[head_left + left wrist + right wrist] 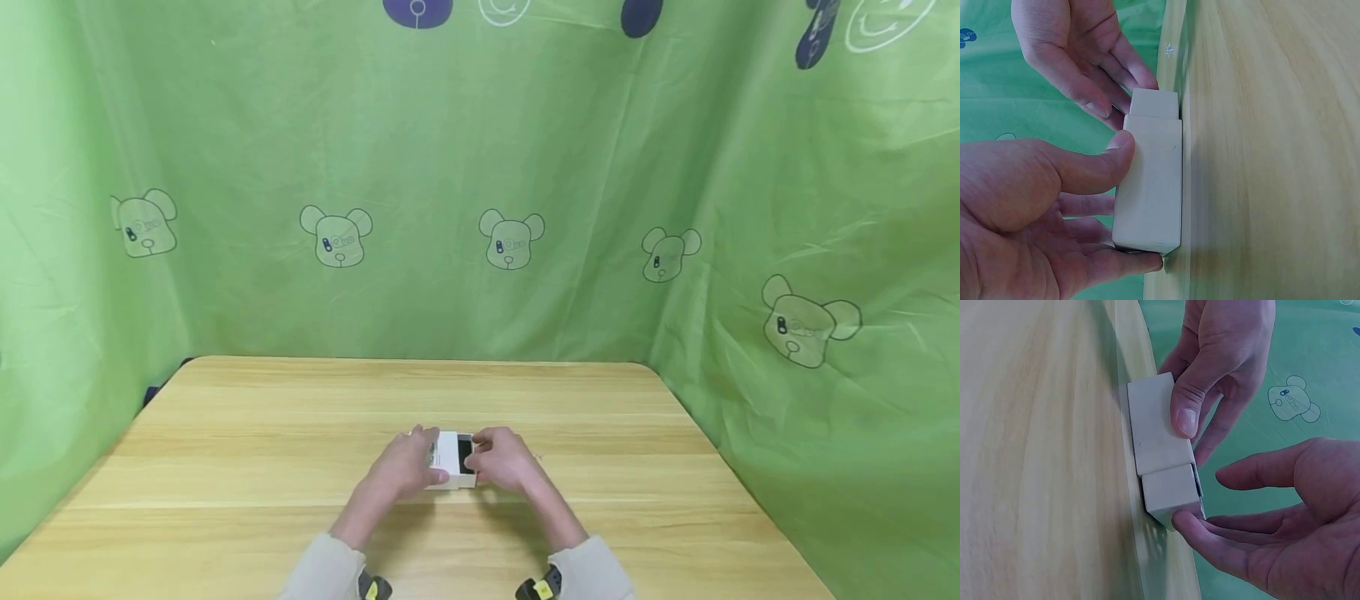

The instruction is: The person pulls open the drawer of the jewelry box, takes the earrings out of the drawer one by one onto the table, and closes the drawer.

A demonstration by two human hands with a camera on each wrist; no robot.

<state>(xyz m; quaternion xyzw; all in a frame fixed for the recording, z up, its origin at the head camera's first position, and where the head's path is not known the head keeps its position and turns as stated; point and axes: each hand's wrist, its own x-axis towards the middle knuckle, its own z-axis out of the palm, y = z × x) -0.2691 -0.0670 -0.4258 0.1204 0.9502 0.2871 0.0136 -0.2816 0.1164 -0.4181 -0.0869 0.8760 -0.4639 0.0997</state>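
A white sliding box (pixel 447 452) lies on the table, its inner tray (pixel 1171 487) partly out of the sleeve (pixel 1155 181) on the right side. Inside the exposed part of the tray shows a black content (pixel 464 450), its kind unclear. My left hand (pixel 405 465) grips the sleeve, thumb on the near side and fingers around the far side and left end. At the tray's right end is my right hand (pixel 507 460). One of its fingertips touches that end, while the thumb stands apart from the near wall, over the tray opening.
The wooden table (pixel 300 400) stretches around the box on all sides. Green cloth (pixel 420 308) with bear-head drawings hangs behind the table and along both its sides. Dark bands with yellow marks (pixel 543 590) sit at both wrists, by the light sleeves.
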